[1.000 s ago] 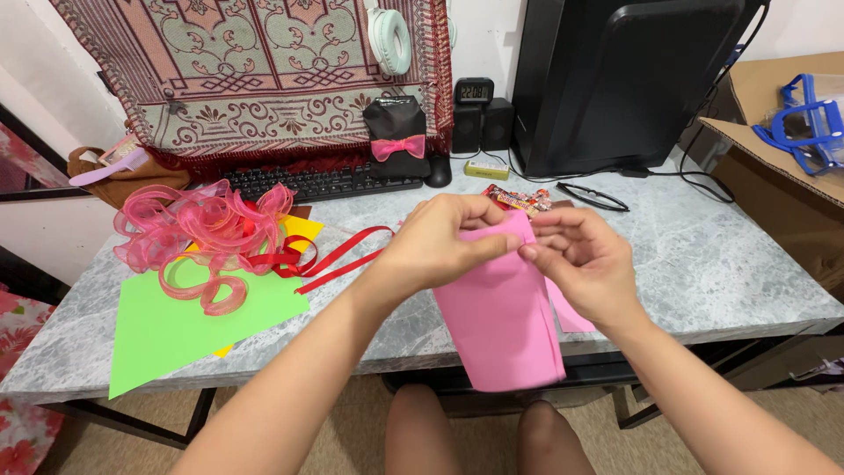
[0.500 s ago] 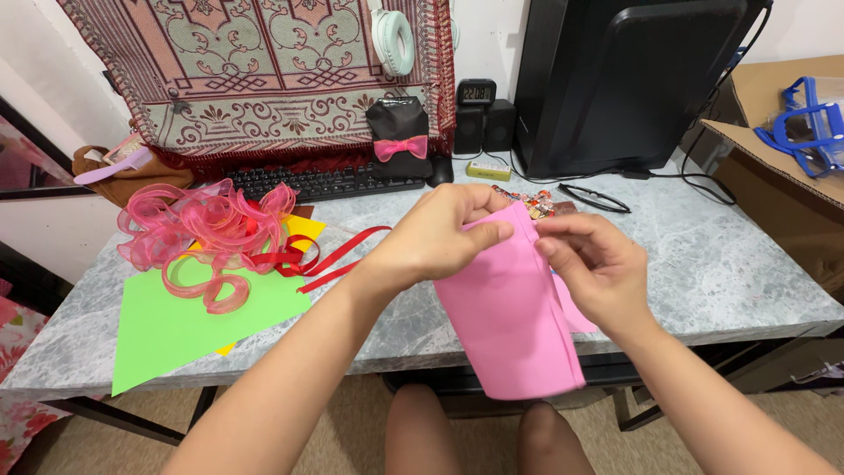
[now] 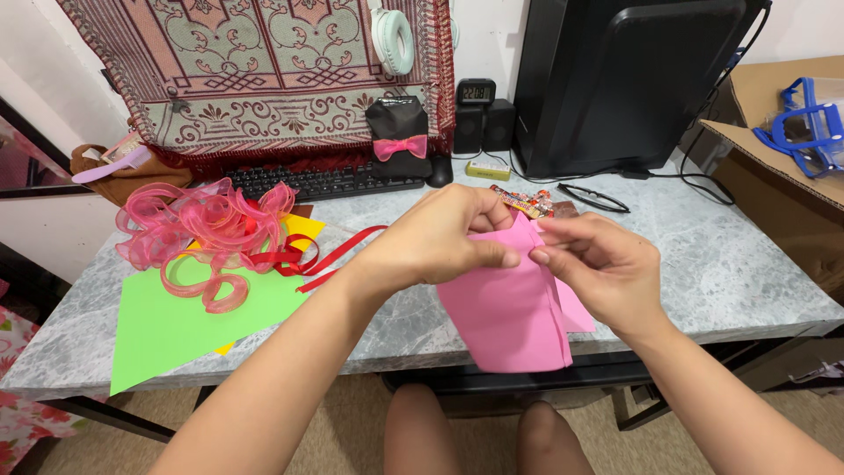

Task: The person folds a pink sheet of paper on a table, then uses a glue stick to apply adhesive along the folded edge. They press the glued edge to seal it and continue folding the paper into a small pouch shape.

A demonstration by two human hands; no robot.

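A person seated at a grey marble-patterned table (image 3: 703, 255) works a folded sheet of pink paper (image 3: 510, 308) held up over the near edge, its lower end hanging free past the table above the knees. The left hand (image 3: 440, 237) pinches the top of the sheet, thumb and fingers closed tight on the upper fold; the right hand (image 3: 598, 264) meets it from the right, its grip also closed on the same top corner, fingertips nearly touching the left thumb. Holding the paper off the surface appears to let both hands press the crease from either side.

To the left lie a green paper sheet (image 3: 193, 321) with a yellow sheet (image 3: 303, 230) partly beneath it, a loose heap of sheer pink ribbon (image 3: 202, 229) resting on top, and a strand of red ribbon (image 3: 338, 255) trailing toward the hands. Farther back stand a black keyboard (image 3: 321, 183), a small black box with a pink bow (image 3: 397, 141), a dark monitor (image 3: 633, 79) and, at far right, a cardboard box (image 3: 774, 167).
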